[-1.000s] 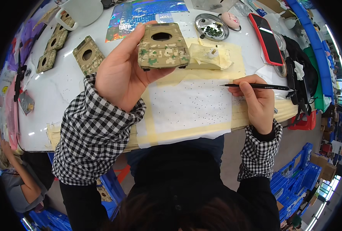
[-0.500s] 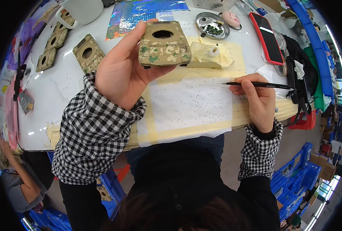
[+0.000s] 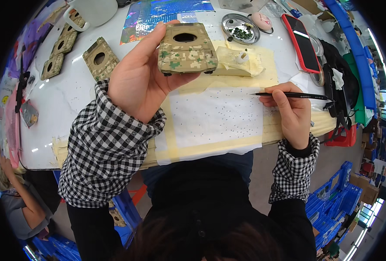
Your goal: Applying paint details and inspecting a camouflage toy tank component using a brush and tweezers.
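White surface (image 3: 71, 100) crowded with craft clutter, blue crates on the floor below at right. Left hand (image 3: 141, 78) raised above it, fingers and thumb clamped around a boxy camouflage-painted model piece (image 3: 186, 54) with an oval hole in its top, held level over the far edge of the work area. Right hand (image 3: 291, 111) closed on a thin black pen-like tool (image 3: 293, 95), tip pointing left and resting at the right edge of a white dotted sheet (image 3: 214, 115). Sheet taped down with pale yellow masking tape (image 3: 201, 150) directly in front of the body. Just behind the sheet, a cream-coloured lump of taped material (image 3: 236, 63) with a small white ring on top. Farther back, a round metal dish (image 3: 241, 32) with dark green bits, a red-cased phone (image 3: 304, 41) to its right, and a shiny blue holographic sheet (image 3: 158, 13). Off to the left, several flat camouflage plates (image 3: 99, 58) with round holes, well apart from both hands, near a white mug (image 3: 93, 11). Checked sleeves on both forearms.
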A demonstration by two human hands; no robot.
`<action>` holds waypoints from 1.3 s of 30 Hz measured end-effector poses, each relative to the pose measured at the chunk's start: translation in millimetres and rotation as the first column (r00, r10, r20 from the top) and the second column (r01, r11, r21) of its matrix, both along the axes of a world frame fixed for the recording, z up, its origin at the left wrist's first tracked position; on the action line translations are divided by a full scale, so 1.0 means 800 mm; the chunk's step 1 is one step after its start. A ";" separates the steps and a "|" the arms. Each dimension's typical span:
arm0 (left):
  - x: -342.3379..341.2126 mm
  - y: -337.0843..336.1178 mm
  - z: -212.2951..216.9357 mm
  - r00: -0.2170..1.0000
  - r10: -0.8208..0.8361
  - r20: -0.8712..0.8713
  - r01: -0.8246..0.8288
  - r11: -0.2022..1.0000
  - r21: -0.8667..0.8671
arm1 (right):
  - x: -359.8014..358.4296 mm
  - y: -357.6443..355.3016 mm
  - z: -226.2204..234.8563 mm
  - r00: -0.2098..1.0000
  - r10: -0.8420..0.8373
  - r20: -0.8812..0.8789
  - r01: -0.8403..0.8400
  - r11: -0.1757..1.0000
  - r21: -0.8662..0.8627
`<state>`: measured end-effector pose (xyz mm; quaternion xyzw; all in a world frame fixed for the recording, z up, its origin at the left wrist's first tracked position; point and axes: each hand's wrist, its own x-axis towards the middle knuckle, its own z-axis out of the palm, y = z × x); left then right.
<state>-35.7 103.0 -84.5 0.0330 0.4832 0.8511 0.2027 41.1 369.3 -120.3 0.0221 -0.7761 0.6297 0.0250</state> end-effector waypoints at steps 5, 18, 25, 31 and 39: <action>0.000 0.002 0.001 1.000 0.010 0.024 -0.010 1.000 0.006 | -0.001 0.002 -0.002 1.000 0.001 -0.004 -0.001 1.000 -0.008; 0.000 -0.005 0.002 0.996 -0.054 0.073 0.050 0.997 0.056 | -0.023 -0.016 0.065 0.956 0.062 -0.285 -0.055 0.998 0.033; 0.005 0.002 0.019 0.991 0.043 0.129 -0.039 0.999 -0.032 | -0.070 -0.064 0.123 0.798 0.428 -0.425 -0.340 0.901 0.270; 0.007 0.000 0.022 0.980 0.015 0.198 -0.015 1.000 -0.001 | -0.077 -0.087 0.107 0.811 0.399 -0.428 -0.359 0.917 0.174; 0.006 -0.006 0.018 0.990 -0.040 0.133 0.037 0.999 0.027 | -0.076 -0.092 0.100 0.828 0.389 -0.404 -0.358 0.921 0.154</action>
